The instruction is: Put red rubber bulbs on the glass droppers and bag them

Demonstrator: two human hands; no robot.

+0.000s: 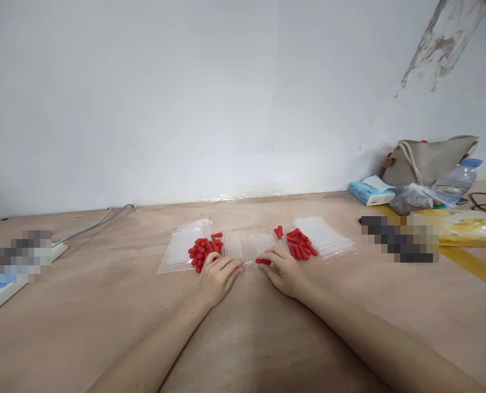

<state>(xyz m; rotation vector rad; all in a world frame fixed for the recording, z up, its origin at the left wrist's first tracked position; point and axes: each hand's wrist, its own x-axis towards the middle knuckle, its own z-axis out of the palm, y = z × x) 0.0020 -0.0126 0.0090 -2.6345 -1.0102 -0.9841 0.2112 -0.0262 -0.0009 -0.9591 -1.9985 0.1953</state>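
My left hand (219, 277) is closed, its fingertips pinching a thin clear dropper tube (247, 263) whose end points right. Facing it, my right hand (286, 273) pinches a red rubber dropper bulb (263, 261). A small gap seems to lie between tube and bulb. Behind my hands are two rows of clear tubes, a left row (232, 246) and a right row (262, 242). A pile of red bulbs (205, 248) lies beside my left hand, partly hidden by it. Another red bulb pile (302, 244) sits beyond my right hand.
Flat clear plastic bags lie in a left stack (180, 245) and a right stack (324, 238). At the right are a blue tissue box (370, 192), a grey bag (435, 161) and a yellow package (463, 226). A power strip (25, 275) with a cable is at the left.
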